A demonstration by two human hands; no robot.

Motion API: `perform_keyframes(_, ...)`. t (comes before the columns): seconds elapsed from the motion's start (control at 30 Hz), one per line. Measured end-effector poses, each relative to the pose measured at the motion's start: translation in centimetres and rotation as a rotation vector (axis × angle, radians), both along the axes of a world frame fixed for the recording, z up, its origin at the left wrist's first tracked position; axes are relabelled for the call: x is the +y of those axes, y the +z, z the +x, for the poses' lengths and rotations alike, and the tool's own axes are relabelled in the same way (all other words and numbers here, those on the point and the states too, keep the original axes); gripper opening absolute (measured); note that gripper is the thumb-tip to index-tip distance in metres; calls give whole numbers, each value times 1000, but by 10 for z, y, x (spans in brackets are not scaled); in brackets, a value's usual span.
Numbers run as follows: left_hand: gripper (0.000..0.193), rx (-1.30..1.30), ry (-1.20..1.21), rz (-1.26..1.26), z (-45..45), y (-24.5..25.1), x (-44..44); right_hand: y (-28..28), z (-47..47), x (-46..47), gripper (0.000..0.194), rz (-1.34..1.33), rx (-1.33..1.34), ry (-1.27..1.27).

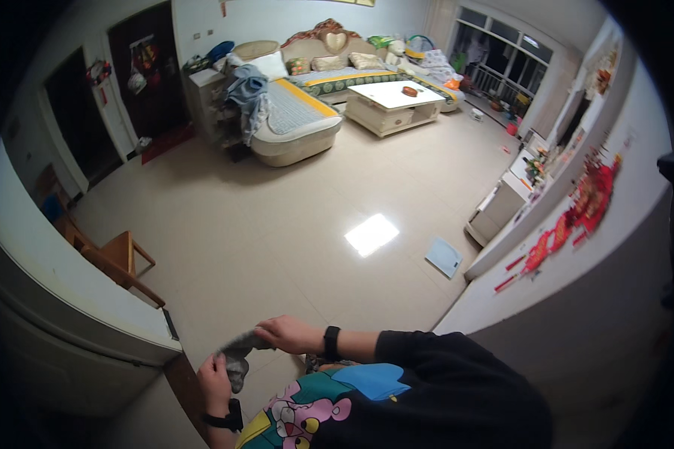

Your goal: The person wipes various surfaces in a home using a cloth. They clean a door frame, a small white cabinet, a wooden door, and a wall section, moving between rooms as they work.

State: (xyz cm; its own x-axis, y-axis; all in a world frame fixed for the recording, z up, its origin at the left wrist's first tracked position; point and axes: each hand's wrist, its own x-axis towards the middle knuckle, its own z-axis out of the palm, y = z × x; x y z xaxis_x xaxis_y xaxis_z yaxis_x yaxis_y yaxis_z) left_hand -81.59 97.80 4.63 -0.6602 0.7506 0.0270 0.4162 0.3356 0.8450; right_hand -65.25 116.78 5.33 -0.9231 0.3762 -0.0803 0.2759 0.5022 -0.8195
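A crumpled grey cloth (237, 362) is stretched between my two hands at waist height, one part drooping beneath. My left hand (214, 377) pinches its near left end, with thumb on top. At the other end, the fingers of my right hand (287, 333) grip the cloth from above. Both wrists wear black bands. Below the hands is the pale tiled floor (258, 241). What the cloth exactly is cannot be made out.
Walls flank me; the right one (539, 314) bears a red hanging ornament (590, 196). A wooden chair (121, 255) stands at left, a light-blue bathroom scale (444, 257) on the floor at right. Farther off are a sofa (295, 143) and a white-topped coffee table (390, 94).
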Motion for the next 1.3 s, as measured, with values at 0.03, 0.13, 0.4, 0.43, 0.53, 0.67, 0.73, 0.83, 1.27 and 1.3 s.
perform_keyframes(0.03,28,-115,32,-5,-17,0,8,-5,-24,7,41,-138,-5,83)
perform_keyframes(0.13,30,-644,134,239,-53,10,39,-6,-97,23,48,-382,109,275)
perform_keyframes(0.4,31,-470,370,306,-154,57,31,-17,-267,39,31,-291,270,411)
perform_keyframes(0.43,32,-359,369,289,-163,56,26,-19,-284,34,31,-276,260,458)
perform_keyframes(0.53,36,-338,265,338,-198,53,14,-17,-332,17,32,-247,256,695)
perform_keyframes(0.67,38,-392,50,194,-259,56,-21,-3,-381,-17,31,-193,423,648)
perform_keyframes(0.73,32,-367,119,27,-290,56,-40,6,-405,-26,29,-126,519,558)
perform_keyframes(0.83,30,-165,116,-180,-345,44,-56,15,-433,-32,26,-19,542,450)
perform_keyframes(1.27,36,-125,16,76,-420,45,-2,14,-491,22,28,-18,389,370)
perform_keyframes(1.3,36,-114,26,58,-422,49,7,15,-495,30,28,-12,400,374)
